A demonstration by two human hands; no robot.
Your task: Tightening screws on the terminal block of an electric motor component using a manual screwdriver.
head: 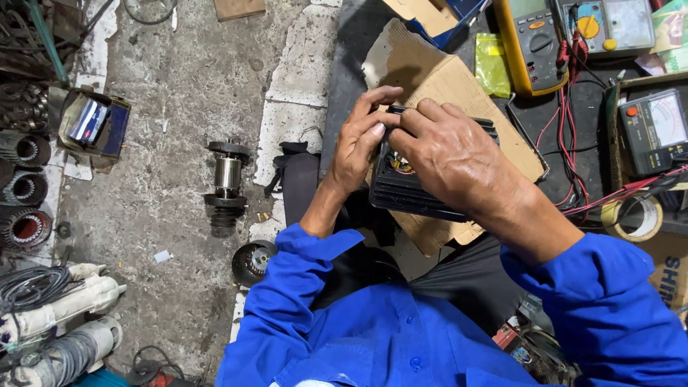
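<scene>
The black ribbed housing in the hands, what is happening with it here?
A person in a blue shirt works on a black ribbed motor housing that rests on a piece of cardboard. The left hand steadies its near edge, while the right hand presses fingers into the open top, where coloured wires show. A yellow multimeter lies beyond, and a rotor stands on the concrete floor.

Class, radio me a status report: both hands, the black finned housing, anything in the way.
Left hand and right hand both on black finned housing, fingers at its top edge. Housing sits on cardboard. Red test leads lie alongside, clear.
</scene>
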